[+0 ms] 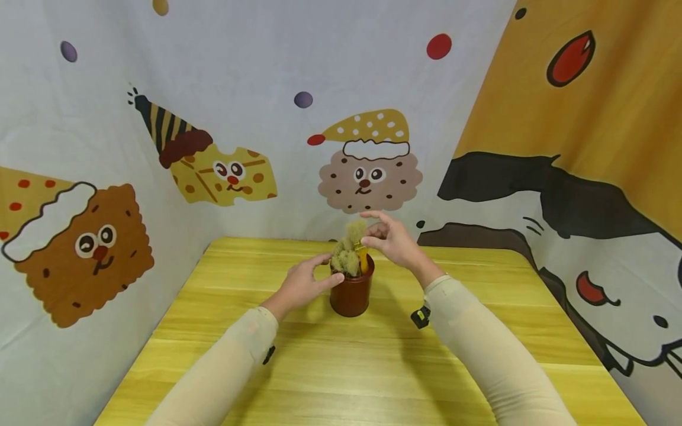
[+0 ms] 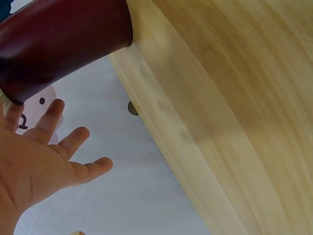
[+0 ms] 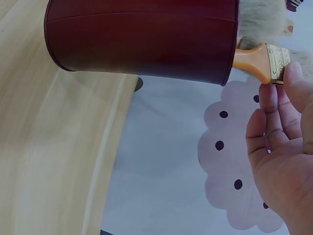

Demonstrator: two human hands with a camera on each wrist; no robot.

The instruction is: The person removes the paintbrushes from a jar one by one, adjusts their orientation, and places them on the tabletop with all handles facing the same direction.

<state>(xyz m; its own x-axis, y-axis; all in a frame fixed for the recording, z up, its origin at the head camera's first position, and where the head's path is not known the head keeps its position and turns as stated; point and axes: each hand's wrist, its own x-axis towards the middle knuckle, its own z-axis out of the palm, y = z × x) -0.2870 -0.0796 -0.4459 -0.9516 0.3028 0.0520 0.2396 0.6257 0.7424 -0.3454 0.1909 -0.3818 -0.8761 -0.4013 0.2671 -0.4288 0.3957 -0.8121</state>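
A dark red round holder stands upright on the table, with several paintbrushes in it, pale bristles up. One paintbrush has an orange handle and a metal band. My right hand pinches that brush at its band, thumb on the near face; the handle's lower end is hidden inside the holder. My left hand is at the left side of the holder's rim, thumb in front and fingers behind. Its fingers are spread in the left wrist view, beside the holder's mouth.
The wood-grain table reaches back to a cloth backdrop printed with cartoon snacks. The table's far edge lies just behind the holder. Another printed cloth hangs along the right side.
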